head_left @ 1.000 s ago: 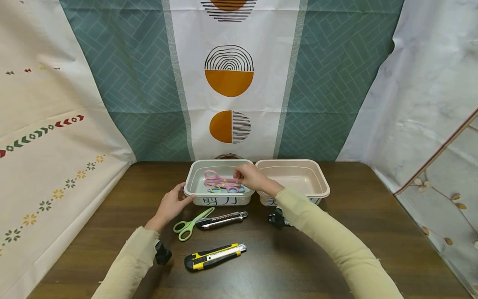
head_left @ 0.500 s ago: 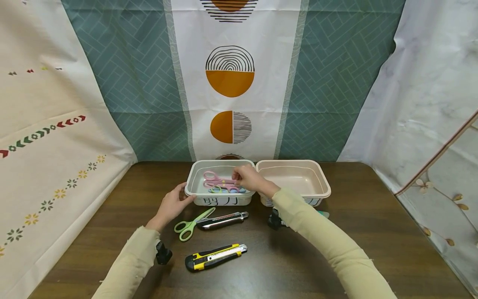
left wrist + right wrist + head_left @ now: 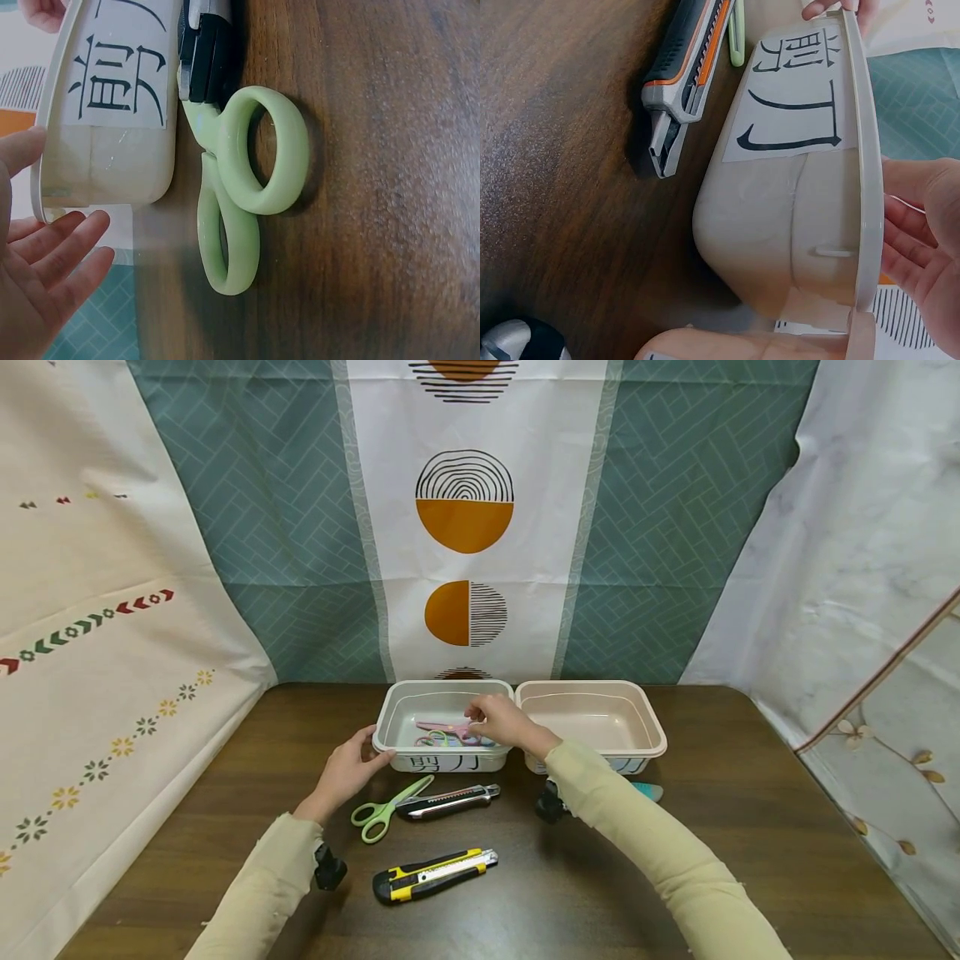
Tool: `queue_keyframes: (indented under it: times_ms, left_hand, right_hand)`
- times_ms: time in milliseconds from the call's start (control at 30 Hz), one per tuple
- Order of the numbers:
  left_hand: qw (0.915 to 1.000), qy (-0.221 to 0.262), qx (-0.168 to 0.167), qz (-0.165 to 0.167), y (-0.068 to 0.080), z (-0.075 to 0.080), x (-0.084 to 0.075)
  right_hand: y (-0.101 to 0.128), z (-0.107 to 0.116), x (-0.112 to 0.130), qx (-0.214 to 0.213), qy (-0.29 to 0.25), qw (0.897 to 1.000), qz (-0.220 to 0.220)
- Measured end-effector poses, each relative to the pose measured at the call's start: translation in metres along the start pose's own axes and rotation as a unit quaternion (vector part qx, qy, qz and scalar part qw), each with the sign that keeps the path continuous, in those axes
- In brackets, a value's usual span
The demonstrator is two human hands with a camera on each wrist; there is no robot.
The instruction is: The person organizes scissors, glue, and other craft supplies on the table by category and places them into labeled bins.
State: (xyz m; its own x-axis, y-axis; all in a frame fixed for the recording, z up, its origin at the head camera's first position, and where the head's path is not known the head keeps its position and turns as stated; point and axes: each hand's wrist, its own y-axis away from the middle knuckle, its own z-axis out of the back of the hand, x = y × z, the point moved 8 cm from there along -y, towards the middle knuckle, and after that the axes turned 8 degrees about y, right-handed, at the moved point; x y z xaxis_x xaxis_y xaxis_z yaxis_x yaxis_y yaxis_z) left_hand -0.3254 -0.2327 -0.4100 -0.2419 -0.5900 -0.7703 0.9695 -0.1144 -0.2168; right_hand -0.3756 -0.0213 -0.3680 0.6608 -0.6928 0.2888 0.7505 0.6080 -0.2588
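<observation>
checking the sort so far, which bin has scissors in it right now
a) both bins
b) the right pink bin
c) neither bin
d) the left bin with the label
d: the pink scissors lie inside the left bin, where the right hand reaches in, while the right bin shows only its bare floor; the green scissors lie on the table in front.

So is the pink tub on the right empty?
Yes, as far as the head view shows: the pink tub shows only bare floor, while the scissors lie in the white tub.

left bin (image 3: 397, 743): scissors (image 3: 447, 732) inside, likely several | right bin (image 3: 648, 727) beside | knives (image 3: 433, 873) in front
</observation>
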Motion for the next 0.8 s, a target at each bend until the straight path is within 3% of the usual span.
queue_keyframes:
  times_ms: [467,800]
  left_hand:
    - [1.0000,0.003,0.001,0.005,-0.001,-0.001,-0.002]
    - [1.0000,0.003,0.002,0.002,-0.001,-0.001,-0.002]
  right_hand:
    - [0.002,0.005,0.000,0.005,-0.017,1.000,0.016]
    - [0.002,0.008,0.024,0.013,-0.027,0.998,0.055]
